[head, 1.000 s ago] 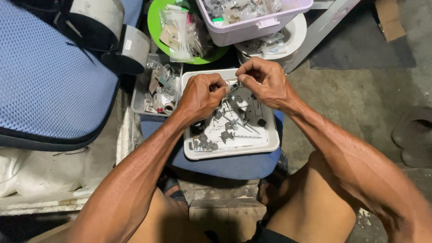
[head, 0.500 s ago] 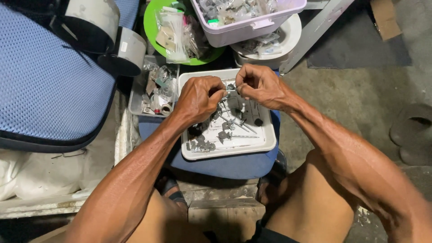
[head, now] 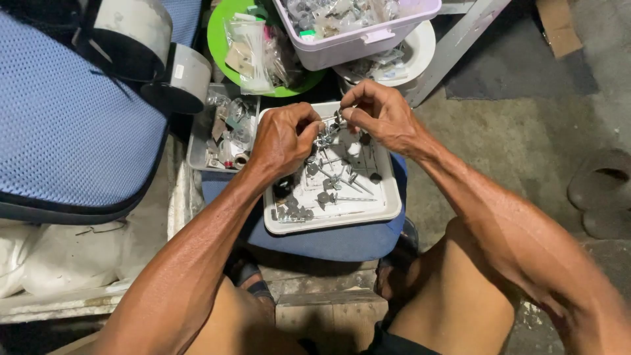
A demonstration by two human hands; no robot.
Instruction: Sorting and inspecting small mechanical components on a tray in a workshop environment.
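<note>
A white square tray rests on a blue cushion in front of my knees. Several long metal screws with washers lie in it. My left hand hovers over the tray's left side, its fingers closed around a small metal part. Over the tray's far edge, my right hand pinches a small metal piece between thumb and fingertips. The two hands meet at a screw with a washer, fingertips almost touching.
A clear bin of small parts sits left of the tray. Behind are a green plate with plastic bags, a lilac box of hardware and a white bowl. A blue mesh chair seat fills the left. Sandals lie at right.
Both hands have stayed together over the tray's far part, fingers working the small metal piece. The view has shifted slightly; the tray now sits a little lower in frame.
</note>
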